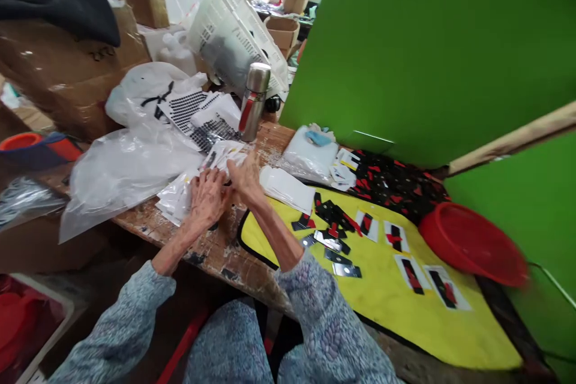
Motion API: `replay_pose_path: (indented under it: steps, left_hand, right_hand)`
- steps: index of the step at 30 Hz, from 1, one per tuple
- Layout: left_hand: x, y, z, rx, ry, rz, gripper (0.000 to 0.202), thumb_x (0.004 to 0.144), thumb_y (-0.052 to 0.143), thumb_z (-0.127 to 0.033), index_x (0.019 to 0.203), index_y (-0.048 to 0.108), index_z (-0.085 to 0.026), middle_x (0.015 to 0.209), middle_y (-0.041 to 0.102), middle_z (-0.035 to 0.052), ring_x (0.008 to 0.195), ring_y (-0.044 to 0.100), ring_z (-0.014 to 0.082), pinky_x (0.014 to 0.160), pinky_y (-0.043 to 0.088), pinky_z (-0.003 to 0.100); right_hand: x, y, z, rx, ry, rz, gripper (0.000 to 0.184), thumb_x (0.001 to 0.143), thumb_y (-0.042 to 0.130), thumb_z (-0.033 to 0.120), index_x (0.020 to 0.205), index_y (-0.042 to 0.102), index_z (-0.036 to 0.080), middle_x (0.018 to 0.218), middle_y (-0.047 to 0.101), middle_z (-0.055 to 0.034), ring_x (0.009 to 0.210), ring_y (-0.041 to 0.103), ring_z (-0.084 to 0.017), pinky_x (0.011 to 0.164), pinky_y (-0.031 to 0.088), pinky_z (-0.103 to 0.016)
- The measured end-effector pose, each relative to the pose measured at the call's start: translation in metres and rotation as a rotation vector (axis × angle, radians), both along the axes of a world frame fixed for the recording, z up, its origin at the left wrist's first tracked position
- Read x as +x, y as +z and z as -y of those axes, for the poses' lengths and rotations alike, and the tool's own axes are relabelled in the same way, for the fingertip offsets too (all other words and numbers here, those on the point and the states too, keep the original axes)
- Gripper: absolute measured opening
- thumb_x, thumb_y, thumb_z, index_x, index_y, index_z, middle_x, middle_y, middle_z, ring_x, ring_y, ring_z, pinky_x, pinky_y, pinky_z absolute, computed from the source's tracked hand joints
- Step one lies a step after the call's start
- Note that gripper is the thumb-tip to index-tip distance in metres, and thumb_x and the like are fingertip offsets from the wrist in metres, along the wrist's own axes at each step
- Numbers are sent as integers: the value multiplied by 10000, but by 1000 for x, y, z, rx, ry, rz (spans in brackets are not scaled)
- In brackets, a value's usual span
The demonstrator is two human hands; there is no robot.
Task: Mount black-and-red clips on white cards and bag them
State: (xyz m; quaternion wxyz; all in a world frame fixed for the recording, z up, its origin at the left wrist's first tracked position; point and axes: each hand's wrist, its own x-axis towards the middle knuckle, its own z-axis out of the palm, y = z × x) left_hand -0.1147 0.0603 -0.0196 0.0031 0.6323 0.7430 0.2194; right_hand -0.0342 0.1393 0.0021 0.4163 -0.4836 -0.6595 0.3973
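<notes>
My left hand (209, 193) lies over a loose pile of small white packets (177, 192), its fingers bent a little but apart. Close beside it, my right hand (247, 179) is at the right edge of the pile. Its thumb stands away from the other fingers, whose tips are partly hidden. More packets (225, 153) with dark and yellow marks lie just beyond both hands. Right of my right hand, a stack of white cards (288, 187) overlaps the edge of the yellow mat (387, 306).
Black, red and silvery flat pieces (335, 222) lie on the mat beside several cards with strips (407, 273). A red basin (472, 246) rests at the right. A steel thermos (255, 102) stands behind the packets. Clear plastic bags (126, 168) cover the left side. A green panel (427, 54) rises behind.
</notes>
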Motion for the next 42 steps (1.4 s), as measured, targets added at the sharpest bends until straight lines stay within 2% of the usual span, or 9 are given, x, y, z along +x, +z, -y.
replay_pose_path:
  steps: [5,9,13,19,22,27,32,37,42]
  left_hand:
    - [29,4,-10,2,-149,41,240,890,459,-189,1047,640,-199,1047,654,112,1011,565,277,872,451,415]
    - [82,3,-47,-63,-282,31,190,916,482,-232,951,661,-177,958,669,106,953,597,251,882,444,374]
    - [118,-9,-80,-60,-270,-3,302,871,597,-427,1003,648,-159,1113,639,179,1097,537,354,921,408,481]
    - [112,-16,-93,-69,-271,-55,107,883,561,-229,911,659,-199,1074,639,145,1054,544,333,871,411,457]
    - [105,-3,-79,-60,-285,-65,137,899,540,-252,896,667,-201,1001,640,127,1010,549,307,841,422,425]
    - [104,19,-24,30,-439,-34,148,903,561,-314,916,681,-228,918,618,84,941,541,264,850,427,411]
    - [109,15,24,145,-249,446,326,814,664,-424,1062,632,-215,1080,614,106,1032,548,277,914,448,451]
    - [121,6,49,-279,-71,1424,521,719,688,-581,1002,590,-155,922,680,80,802,640,204,726,523,339]
    - [116,13,60,-574,-247,1515,426,673,769,-492,887,628,-152,747,669,14,604,582,126,560,448,234]
  right_hand:
    - [64,19,91,66,11,75,194,864,477,222,1035,566,206,1038,610,-79,977,600,-210,914,488,-365]
    - [115,-10,150,90,-102,178,177,865,453,144,994,555,208,986,618,-89,971,598,-218,889,495,-370]
    - [146,-46,170,70,-75,221,217,847,426,93,976,553,212,963,610,-80,946,607,-207,858,512,-355]
    - [157,-54,173,67,2,174,197,854,424,95,953,558,201,975,604,-78,966,601,-194,885,507,-346]
    - [167,-47,163,72,-31,153,188,874,419,126,947,570,212,936,615,-71,916,615,-196,845,516,-351]
    - [198,-16,122,172,-366,145,384,857,539,311,1220,546,187,1234,564,-151,1158,523,-269,997,428,-470]
    - [206,-6,113,-140,-175,-54,250,882,508,411,832,629,198,756,640,-26,728,576,-184,714,484,-316]
    - [191,-36,158,-368,-256,-328,283,850,572,477,836,610,197,775,657,-25,715,590,-170,665,481,-281]
    - [210,-35,166,-421,-164,-382,447,785,670,443,1162,571,224,1063,666,-59,899,641,-190,754,525,-307]
